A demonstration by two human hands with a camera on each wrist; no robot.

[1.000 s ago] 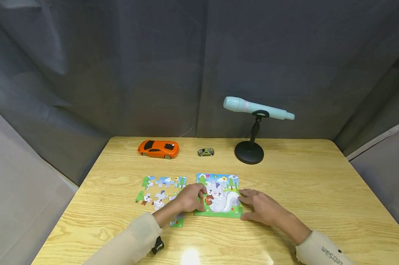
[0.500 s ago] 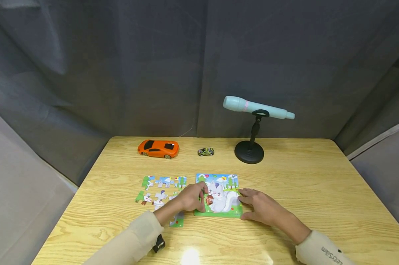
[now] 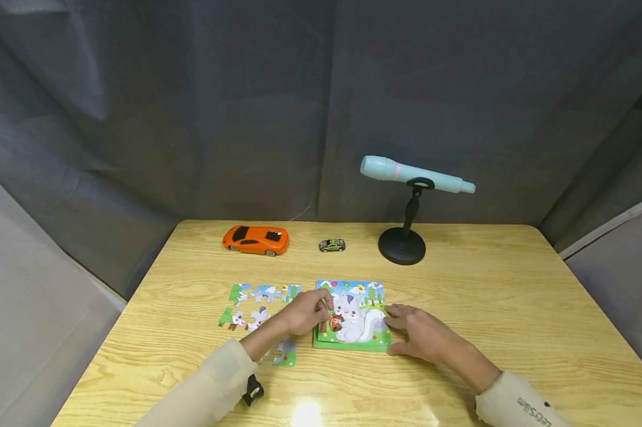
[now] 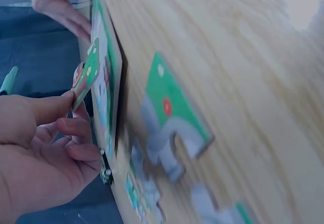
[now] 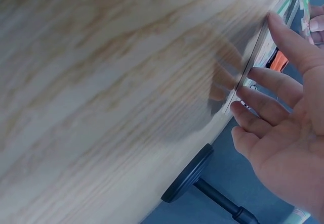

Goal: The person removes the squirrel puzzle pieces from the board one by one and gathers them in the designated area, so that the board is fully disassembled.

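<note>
My left hand pinches a green jigsaw piece with part of the brown acorn on it, between thumb and fingers. The piece is tilted up off the left part of the squirrel puzzle board, clear of its surface in the left wrist view. At the board's right edge rests my right hand, its fingers extended and the thumb near the lower corner. Loose jigsaw pieces lie left of the board, some hidden under my left forearm.
Along the back of the wooden table stand an orange toy car, a small green toy car and a pale blue microphone on a black stand. Dark curtains hang behind.
My left hand has lifted the jigsaw piece at the board's left side and shifted slightly left and up. The right hand has stayed at the board's right edge.
</note>
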